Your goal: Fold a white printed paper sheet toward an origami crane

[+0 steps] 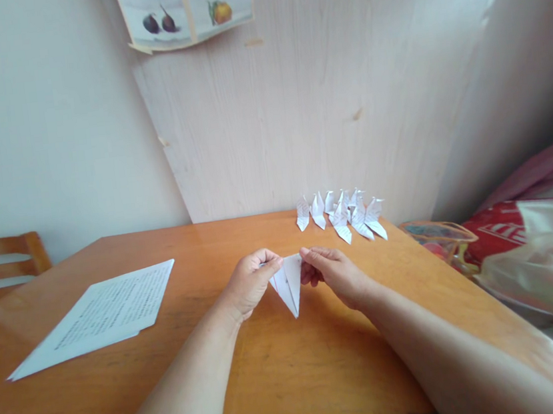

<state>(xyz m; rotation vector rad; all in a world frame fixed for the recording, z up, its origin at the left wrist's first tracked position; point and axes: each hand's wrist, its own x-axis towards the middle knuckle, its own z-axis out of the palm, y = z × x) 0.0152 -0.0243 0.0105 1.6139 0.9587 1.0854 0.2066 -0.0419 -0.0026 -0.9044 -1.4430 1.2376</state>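
Observation:
A folded piece of white paper [289,287], kite-shaped with its point downward and a crease line down the middle, is held above the table between both hands. My left hand [254,278] pinches its upper left corner between thumb and fingers. At the upper right corner, the thumb and fingers of my right hand [332,270] are closed on the same paper. Behind the hands, at the far edge of the table, several white paper cranes [341,219] stand in a group.
On the left of the wooden table [200,371] lies a stack of printed paper sheets [113,314]. A wooden chair [5,270] stands beyond the left end. Bags [538,249] crowd the right side. A picture sheet [189,13] hangs on the wall behind.

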